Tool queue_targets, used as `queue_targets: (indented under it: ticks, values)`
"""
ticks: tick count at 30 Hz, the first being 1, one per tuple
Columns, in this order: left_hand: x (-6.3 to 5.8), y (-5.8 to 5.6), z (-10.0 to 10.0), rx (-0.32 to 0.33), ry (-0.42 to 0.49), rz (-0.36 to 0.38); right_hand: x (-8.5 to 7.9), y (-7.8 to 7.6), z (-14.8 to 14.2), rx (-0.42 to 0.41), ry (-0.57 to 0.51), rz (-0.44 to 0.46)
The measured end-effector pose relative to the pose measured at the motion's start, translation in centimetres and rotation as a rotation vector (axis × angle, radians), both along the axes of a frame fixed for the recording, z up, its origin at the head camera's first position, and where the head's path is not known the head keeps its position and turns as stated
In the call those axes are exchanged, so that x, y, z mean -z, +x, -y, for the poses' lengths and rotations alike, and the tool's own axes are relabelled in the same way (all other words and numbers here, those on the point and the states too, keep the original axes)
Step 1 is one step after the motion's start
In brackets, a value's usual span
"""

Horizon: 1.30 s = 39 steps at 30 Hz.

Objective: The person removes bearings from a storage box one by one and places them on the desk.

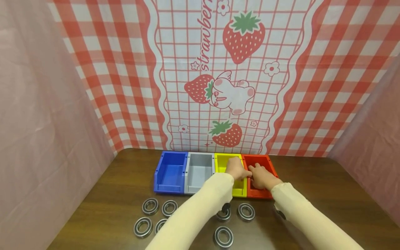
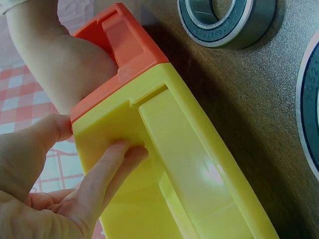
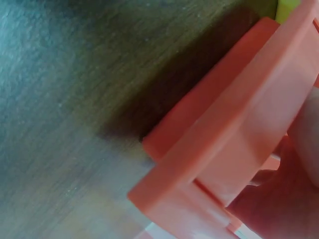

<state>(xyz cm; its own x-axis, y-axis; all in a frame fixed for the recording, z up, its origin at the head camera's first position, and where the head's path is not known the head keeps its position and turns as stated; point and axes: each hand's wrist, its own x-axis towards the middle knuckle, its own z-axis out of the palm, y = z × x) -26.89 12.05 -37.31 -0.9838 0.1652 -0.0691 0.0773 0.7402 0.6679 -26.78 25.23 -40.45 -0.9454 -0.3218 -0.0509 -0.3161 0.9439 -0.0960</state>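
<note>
My left hand (image 1: pixel 236 169) is at the yellow bin (image 1: pixel 221 163). In the left wrist view its thumb (image 2: pixel 59 128) rests on the rim beside the red bin (image 2: pixel 132 42), and two fingers (image 2: pixel 107 167) reach inside the yellow bin, so the side wall lies between them. My right hand (image 1: pixel 262 177) reaches down into the red bin (image 1: pixel 257 159), close to the same shared wall. Its fingertips are mostly hidden by the bin in the right wrist view. The red and yellow bins stand side by side, touching. No loose part shows in either hand.
Left of the yellow bin stand a grey bin (image 1: pixel 200 175) and a blue bin (image 1: pixel 172 173) in the same row. Several bearings lie in front, such as one bearing (image 1: pixel 252 212) at right and another (image 1: pixel 144 206) at left. A patterned cloth (image 1: pixel 200 86) hangs behind the table.
</note>
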Motion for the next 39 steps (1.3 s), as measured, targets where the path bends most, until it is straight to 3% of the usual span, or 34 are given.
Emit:
queue_targets:
  ticks: [10, 21, 30, 39]
  values:
    - [0.1, 0.2, -0.3, -0.019, -0.017, -0.011, 0.4, 0.3, -0.6, -0.025, -0.007, -0.073]
    - [-0.2, 0.4, 0.0, -0.037, 0.048, 0.024, -1.4, 2.5, -0.8, -0.055, -0.011, -0.187]
    - [0.2, 0.6, 0.2, -0.029, 0.105, 0.058, -2.6, 5.2, -0.9, -0.113, -0.044, -0.36]
    - [0.2, 0.4, 0.3, -0.035, 0.077, 0.014, -3.0, 7.8, -0.3, -0.153, -0.064, -0.414]
